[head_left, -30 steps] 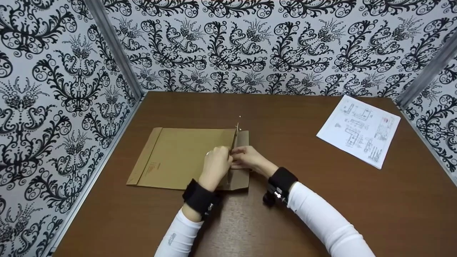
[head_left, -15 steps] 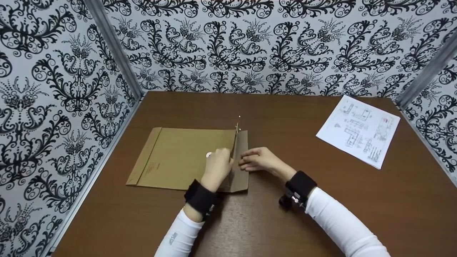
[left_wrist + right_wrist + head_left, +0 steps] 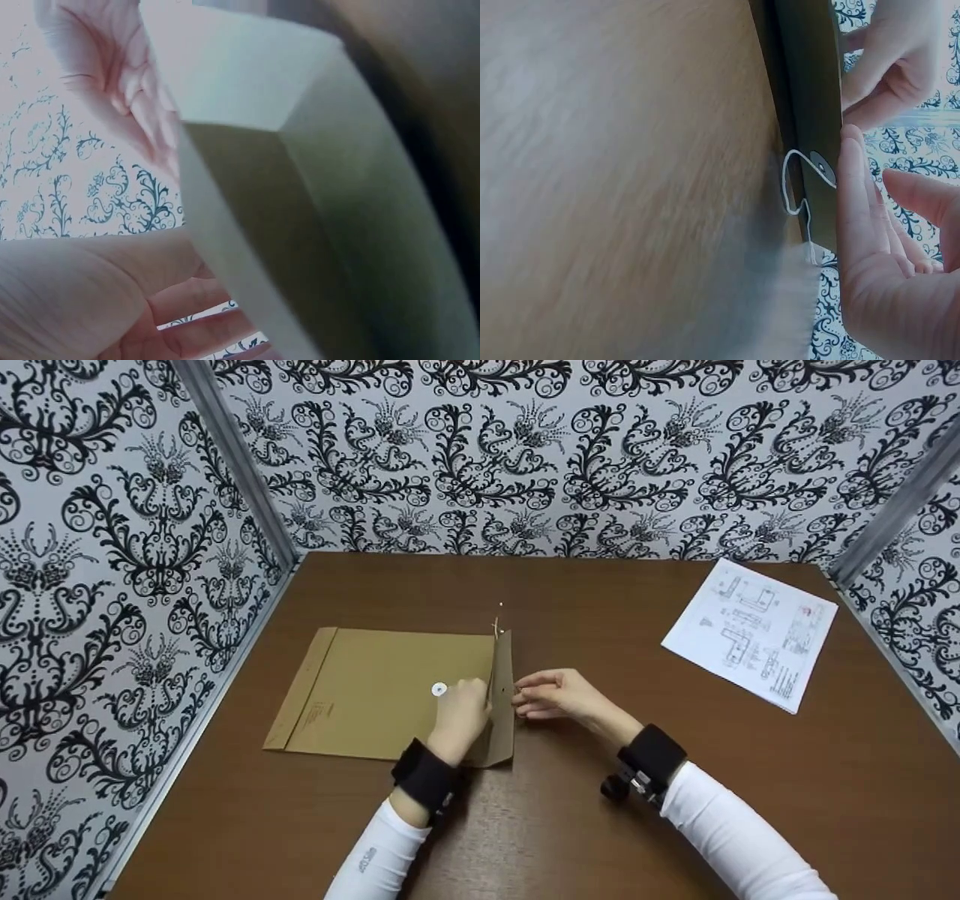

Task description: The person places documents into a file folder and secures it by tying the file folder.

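A flat brown cardboard envelope (image 3: 382, 667) lies on the table, its mouth towards the right. My left hand (image 3: 461, 714) grips the upper edge of that mouth, fingers curled over it. The flap (image 3: 501, 724) stands tilted up at the right end. Against its outer side, my right hand (image 3: 559, 695) touches with fairly straight fingers, thumb apart. A white button disc (image 3: 439, 688) sits on the envelope's face beside the left hand. In the right wrist view, another disc (image 3: 821, 165) on the flap carries a looped white string (image 3: 786, 184). The left wrist view looks into the folded flap (image 3: 240, 67).
White sheets with technical drawings (image 3: 750, 634) lie at the right rear of the brown table (image 3: 600, 607). Patterned walls (image 3: 525, 457) enclose the back and sides. The string's loose end (image 3: 496, 624) sticks out past the envelope's far corner.
My right hand has moved away from the left hand, rightwards to the flap's outer side. The flap has risen from lying nearly flat to a tilt. My left hand stays at the mouth.
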`<state>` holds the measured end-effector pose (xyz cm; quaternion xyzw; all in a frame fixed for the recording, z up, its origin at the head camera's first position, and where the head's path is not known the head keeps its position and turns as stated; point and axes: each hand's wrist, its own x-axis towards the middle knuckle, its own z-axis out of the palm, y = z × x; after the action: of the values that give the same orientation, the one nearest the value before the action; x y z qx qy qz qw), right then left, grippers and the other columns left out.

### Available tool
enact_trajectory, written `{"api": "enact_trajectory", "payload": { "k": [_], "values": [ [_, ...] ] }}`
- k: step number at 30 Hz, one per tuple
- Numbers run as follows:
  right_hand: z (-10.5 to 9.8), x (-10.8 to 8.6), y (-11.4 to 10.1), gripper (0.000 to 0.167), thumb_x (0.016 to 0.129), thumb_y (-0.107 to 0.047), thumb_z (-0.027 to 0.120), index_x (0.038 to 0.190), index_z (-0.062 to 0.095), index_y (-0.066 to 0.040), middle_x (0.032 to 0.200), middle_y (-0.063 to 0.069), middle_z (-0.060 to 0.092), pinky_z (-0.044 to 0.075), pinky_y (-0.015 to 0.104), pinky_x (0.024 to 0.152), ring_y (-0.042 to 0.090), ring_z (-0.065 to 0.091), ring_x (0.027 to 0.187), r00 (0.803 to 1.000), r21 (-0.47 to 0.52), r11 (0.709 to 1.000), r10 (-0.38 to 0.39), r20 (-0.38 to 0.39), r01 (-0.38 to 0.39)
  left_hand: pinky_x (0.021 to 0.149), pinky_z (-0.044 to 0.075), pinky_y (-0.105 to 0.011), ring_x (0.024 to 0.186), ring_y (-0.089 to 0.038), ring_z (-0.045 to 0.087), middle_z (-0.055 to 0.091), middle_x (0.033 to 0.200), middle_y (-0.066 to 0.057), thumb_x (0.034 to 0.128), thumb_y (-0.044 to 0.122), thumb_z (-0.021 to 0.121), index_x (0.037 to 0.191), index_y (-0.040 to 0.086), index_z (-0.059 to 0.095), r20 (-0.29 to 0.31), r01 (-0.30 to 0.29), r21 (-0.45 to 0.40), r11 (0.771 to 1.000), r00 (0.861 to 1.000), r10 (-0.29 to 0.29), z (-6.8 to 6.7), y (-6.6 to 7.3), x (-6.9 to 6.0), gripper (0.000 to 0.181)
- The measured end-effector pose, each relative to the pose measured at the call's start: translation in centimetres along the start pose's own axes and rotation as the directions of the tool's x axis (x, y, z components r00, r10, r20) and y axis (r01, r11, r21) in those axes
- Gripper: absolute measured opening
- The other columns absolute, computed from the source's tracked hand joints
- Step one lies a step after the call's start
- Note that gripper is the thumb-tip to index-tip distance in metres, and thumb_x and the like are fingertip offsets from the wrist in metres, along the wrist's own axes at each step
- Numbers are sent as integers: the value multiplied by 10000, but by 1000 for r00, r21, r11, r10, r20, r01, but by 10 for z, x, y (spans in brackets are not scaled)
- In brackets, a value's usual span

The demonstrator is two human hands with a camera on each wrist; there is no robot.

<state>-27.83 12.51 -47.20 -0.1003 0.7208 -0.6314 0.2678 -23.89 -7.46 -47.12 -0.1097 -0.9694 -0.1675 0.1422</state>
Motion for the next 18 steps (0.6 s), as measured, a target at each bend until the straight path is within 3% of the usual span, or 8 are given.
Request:
{"api": "enact_trajectory", "payload": {
  "k": [5, 10, 15, 18],
  "values": [
    [-8, -6, 1, 457, 1027, -80, 577, 1411, 488, 150, 1232, 290, 711, 625, 231, 799, 93, 772, 881, 1000, 15, 1000, -13, -15, 13, 581, 590, -463, 672, -373, 724, 736, 748, -188, 821, 6, 735, 706, 1, 675, -1, 13, 3, 1000, 1000, -13, 3, 2, -1, 130],
    [-21, -13, 5, 473, 1025, -66, 576, 1419, 464, 171, 1228, 285, 713, 624, 229, 807, 91, 775, 889, 1000, 28, 999, -18, -24, 19, 554, 577, -454, 639, -360, 713, 725, 709, -176, 790, -9, 732, 663, 10, 656, -52, -13, 29, 999, 999, 15, 6, 3, -3, 150],
    [-40, -24, 9, 480, 1023, -88, 594, 1411, 477, 170, 1226, 268, 722, 626, 261, 844, 108, 781, 917, 998, 3, 1000, -24, -63, 24, 528, 564, -453, 610, -358, 701, 709, 686, -176, 823, 17, 702, 659, -4, 659, -91, -40, 68, 997, 995, 46, 8, 3, -6, 171],
    [-54, -33, 11, 470, 1025, -112, 601, 1390, 506, 168, 1234, 265, 720, 625, 270, 852, 103, 781, 921, 994, -33, 999, -32, -107, 28, 534, 565, -446, 620, -349, 703, 710, 697, -170, 856, 49, 693, 675, -7, 674, -84, -48, 85, 995, 995, 55, 7, 4, -7, 191]
  ]
}}
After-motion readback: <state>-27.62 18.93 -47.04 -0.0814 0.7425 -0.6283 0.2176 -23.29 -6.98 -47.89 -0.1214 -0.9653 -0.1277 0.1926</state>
